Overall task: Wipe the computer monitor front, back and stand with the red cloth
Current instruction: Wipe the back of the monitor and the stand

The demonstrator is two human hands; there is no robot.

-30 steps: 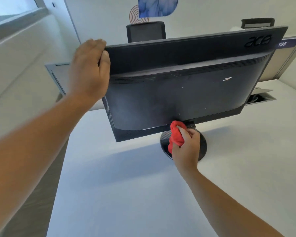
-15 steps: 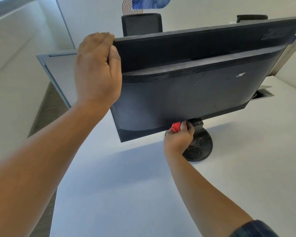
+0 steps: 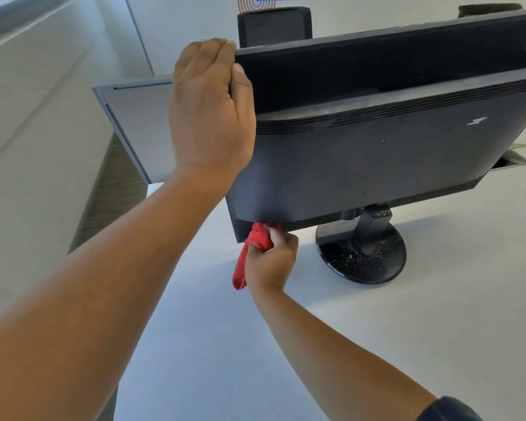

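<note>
— Where was the red cloth (image 3: 257,247)?

— Near us, bunched in the right hand (image 3: 271,259), which squeezed it shut. It touched the monitor's (image 3: 392,153) bottom left corner. It looked soft and floppy — easy to scrunch.

— And the other hand?

— The left hand (image 3: 210,107) was closed round the top left corner, farther off. The monitor looked stiff and maybe tippy, so that seemed a good place to hold.

— How many things?

— One cloth, one monitor, one dusty stand (image 3: 362,256), two hands.

Matt black plastic monitor (image 3: 392,153), soft red cloth (image 3: 257,238), glossy speckled stand (image 3: 362,256).
</note>
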